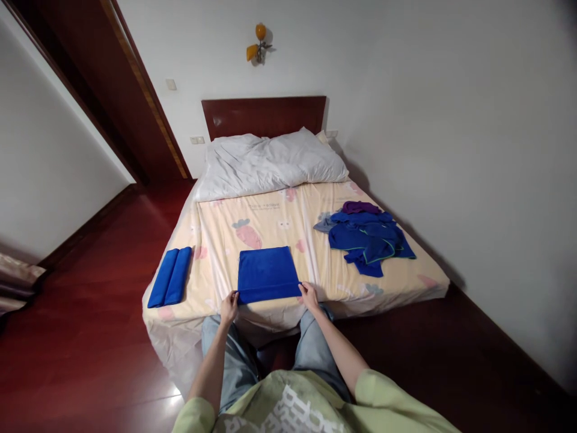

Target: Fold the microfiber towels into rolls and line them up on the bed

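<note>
A folded blue cloth (267,270) lies flat as a rough square near the front edge of the bed; whether it is a towel or a garment I cannot tell. My left hand (229,308) pinches its near left corner between thumb and fingers. At the near right corner, my right hand (309,296) grips the edge the same way. A crease runs across the cloth just beyond both hands. To the left lie two narrow blue folded bundles (170,276), side by side and touching. On the right is a loose heap of blue clothes (369,237), some with green trim.
The bed (216,240) has a cream sheet with carrot prints. A crumpled white quilt (274,159) lies before the dark wooden headboard (265,114). A purple cloth (360,207) tops the heap, with a greyish piece (323,224) at its left. The right wall runs beside the bed.
</note>
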The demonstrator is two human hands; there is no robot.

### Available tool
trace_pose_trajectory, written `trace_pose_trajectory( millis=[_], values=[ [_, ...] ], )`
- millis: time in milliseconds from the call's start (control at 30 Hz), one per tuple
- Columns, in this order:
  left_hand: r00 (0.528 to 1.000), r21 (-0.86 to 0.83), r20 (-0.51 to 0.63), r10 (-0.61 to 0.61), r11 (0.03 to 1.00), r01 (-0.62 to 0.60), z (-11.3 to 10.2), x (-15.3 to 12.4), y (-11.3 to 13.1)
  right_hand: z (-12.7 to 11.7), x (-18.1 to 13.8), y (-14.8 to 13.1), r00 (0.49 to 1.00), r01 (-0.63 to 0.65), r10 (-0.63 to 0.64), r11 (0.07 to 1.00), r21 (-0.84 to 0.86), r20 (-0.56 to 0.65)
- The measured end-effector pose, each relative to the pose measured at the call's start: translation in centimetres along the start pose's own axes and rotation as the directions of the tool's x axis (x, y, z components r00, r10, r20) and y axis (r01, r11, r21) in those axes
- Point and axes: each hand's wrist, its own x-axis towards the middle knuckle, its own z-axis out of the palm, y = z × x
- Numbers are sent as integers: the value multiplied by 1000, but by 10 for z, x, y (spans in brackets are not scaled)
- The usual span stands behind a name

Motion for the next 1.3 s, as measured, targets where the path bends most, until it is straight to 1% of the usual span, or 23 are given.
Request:
trace_pose_trajectory(
  millis=[100, 267, 400, 500, 733, 1000, 1300],
  values=[
    [1000, 23, 5, -12, 1000, 12, -1, 0, 1, 2, -1, -2, 999, -9, 8, 1000, -18, -35],
    [1000, 55, 17, 12, 998, -13, -4, 3, 3, 2, 0, -1, 999, -25, 24, 999, -39, -23],
    [1000, 58, 13, 7, 998, -8, -4, 3, 3, 1, 1, 1, 999, -49, 49, 997, -53, -13],
    [1000, 56, 4, -1, 998, 0, -3, 3, 4, 1, 1, 1, 999, -46, 45, 998, -44, -27],
    [996, 57, -40, -84, 995, 86, 0, -1, 13, 0, -1, 3, 997, -37, 34, 998, -49, -69],
    [979, 5, -79, -189, 982, 190, 0, -4, 20, -1, -2, 10, 996, -52, 48, 997, -61, -71],
    [977, 93, -94, -191, 975, 199, 4, -5, 20, 3, -1, 9, 991, -102, 94, 991, -86, -94]
  ],
)
